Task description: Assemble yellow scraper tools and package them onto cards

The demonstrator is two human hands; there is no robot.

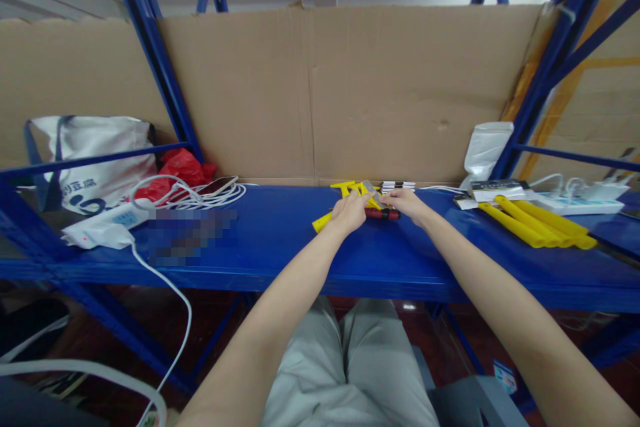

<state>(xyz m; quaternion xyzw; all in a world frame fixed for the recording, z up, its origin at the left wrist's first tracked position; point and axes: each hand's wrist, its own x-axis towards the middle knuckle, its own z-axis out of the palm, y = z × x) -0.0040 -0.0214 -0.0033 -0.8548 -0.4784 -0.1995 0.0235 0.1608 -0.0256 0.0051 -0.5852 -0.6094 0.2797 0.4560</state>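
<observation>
Near the back middle of the blue shelf, my left hand is closed around a small yellow piece whose details are too small to tell. My right hand meets it from the right, fingertips pinched at a small greyish item between the hands. A yellow tube pokes out to the left of my left hand. Yellow T-shaped parts lie just behind the hands. Below the fingertips rests a dark red cylinder. Black-and-white sticks lie behind my right hand.
Several yellow tubes lie at the right, beside a power strip and a white plastic bag. On the left are a cloth bag, a red bag, coiled white cables and another power strip. Cardboard stands behind.
</observation>
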